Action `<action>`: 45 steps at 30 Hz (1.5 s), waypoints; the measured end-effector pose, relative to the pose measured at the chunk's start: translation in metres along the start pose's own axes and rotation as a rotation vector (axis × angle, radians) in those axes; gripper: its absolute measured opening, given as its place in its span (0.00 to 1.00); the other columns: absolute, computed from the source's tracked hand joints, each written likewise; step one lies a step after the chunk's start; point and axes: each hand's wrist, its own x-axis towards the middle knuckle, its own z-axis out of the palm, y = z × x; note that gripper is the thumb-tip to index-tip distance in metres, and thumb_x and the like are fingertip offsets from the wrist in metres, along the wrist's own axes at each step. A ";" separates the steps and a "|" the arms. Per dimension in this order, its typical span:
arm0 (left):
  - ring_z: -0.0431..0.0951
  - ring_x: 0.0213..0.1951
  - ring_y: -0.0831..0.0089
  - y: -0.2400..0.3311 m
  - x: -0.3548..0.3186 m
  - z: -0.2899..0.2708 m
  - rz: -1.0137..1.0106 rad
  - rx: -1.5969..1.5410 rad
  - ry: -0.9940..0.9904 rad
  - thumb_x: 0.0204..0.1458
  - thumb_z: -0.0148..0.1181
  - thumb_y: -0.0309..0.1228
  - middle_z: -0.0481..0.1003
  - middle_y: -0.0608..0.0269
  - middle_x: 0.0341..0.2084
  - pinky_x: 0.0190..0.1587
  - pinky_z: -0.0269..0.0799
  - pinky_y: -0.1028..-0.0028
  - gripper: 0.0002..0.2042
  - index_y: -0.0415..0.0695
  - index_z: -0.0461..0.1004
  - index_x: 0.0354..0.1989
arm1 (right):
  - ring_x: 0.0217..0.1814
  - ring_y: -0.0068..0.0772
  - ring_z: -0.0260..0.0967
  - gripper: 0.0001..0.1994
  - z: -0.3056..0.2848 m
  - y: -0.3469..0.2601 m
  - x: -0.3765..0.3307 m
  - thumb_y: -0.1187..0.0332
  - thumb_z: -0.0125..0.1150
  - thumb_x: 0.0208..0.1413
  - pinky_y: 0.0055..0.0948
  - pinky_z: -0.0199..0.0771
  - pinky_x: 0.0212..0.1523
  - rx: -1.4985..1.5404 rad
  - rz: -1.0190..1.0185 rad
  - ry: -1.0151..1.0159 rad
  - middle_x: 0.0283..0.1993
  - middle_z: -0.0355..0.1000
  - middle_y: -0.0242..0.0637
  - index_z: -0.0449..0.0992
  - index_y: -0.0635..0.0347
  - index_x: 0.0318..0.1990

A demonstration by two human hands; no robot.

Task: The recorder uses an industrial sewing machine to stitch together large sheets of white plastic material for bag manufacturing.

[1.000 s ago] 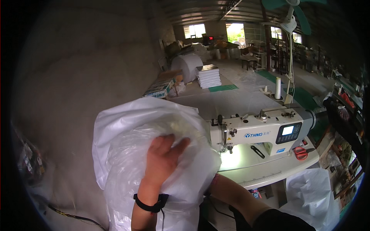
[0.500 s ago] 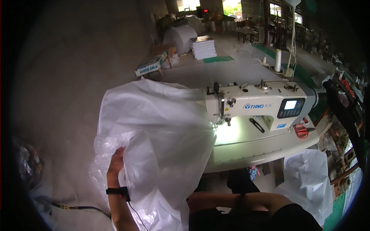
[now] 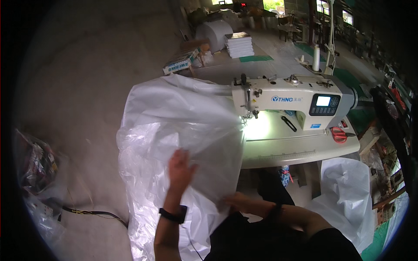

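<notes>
Centrally, the left hand (image 3: 179, 167) lies flat with fingers spread against a large white woven sack (image 3: 183, 130), pressing into a clearer plastic liner layer that bulges from it; a dark band sits on that wrist. The right hand (image 3: 237, 202) is lower, beside the person's lap, and seems to pinch the sack's lower edge, though folds hide its fingers and the grip cannot be told for certain. The sack hangs off the left end of the sewing table (image 3: 300, 150), its upper part draped up to the needle end of the white sewing machine (image 3: 289, 102), where a work lamp glares on the bed. Farther right on the table lie red-handled scissors (image 3: 338, 134), and a white thread cone (image 3: 316, 58) stands behind the machine. Another white bag (image 3: 348, 191) slumps on the floor at the right, a dark cable (image 3: 93, 213) trails across the concrete at the left, and a stack of folded white sheets (image 3: 239, 45) and a big white roll (image 3: 213, 32) sit in the background. As a judgement: the slippery liner could slide under the open palm and bunch at the needle, and the weight of material hanging off the table edge could drag the sack crooked or off entirely.
</notes>
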 end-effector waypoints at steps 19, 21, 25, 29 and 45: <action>0.61 0.60 0.53 -0.032 0.016 0.049 -0.697 0.095 -0.300 0.56 0.42 0.53 0.64 0.57 0.58 0.60 0.49 0.44 0.28 0.46 0.65 0.58 | 0.54 0.33 0.66 0.31 -0.036 0.002 -0.028 0.59 0.65 0.47 0.33 0.69 0.50 -0.540 -0.011 0.074 0.54 0.67 0.46 0.64 0.64 0.58; 0.55 0.64 0.56 -0.070 0.005 0.051 -0.882 0.125 -0.377 0.55 0.36 0.59 0.58 0.61 0.63 0.61 0.44 0.39 0.32 0.52 0.62 0.61 | 0.54 0.34 0.67 0.30 -0.065 0.020 -0.068 0.59 0.65 0.47 0.32 0.69 0.51 -0.526 -0.055 -0.075 0.53 0.68 0.46 0.66 0.64 0.57; 0.58 0.63 0.55 -0.112 -0.010 0.019 -0.983 0.092 -0.400 0.49 0.43 0.64 0.60 0.57 0.61 0.60 0.52 0.45 0.38 0.44 0.65 0.58 | 0.53 0.34 0.67 0.32 -0.103 0.011 -0.130 0.57 0.65 0.49 0.31 0.69 0.51 -0.697 0.172 -0.406 0.51 0.70 0.45 0.64 0.65 0.58; 0.73 0.48 0.55 -0.079 -0.021 -0.043 -0.910 0.150 -0.521 0.48 0.52 0.57 0.73 0.55 0.46 0.48 0.68 0.56 0.29 0.41 0.74 0.44 | 0.49 0.38 0.70 0.39 -0.082 -0.020 -0.139 0.52 0.64 0.49 0.32 0.70 0.50 -0.644 0.043 0.125 0.49 0.70 0.49 0.56 0.66 0.62; 0.77 0.30 0.59 0.144 -0.023 0.003 0.116 -0.111 -0.279 0.46 0.51 0.25 0.74 0.57 0.27 0.37 0.70 0.63 0.05 0.43 0.70 0.32 | 0.27 0.43 0.75 0.15 -0.063 -0.039 -0.065 0.71 0.49 0.57 0.36 0.74 0.28 -1.139 -0.578 0.856 0.30 0.72 0.51 0.65 0.67 0.51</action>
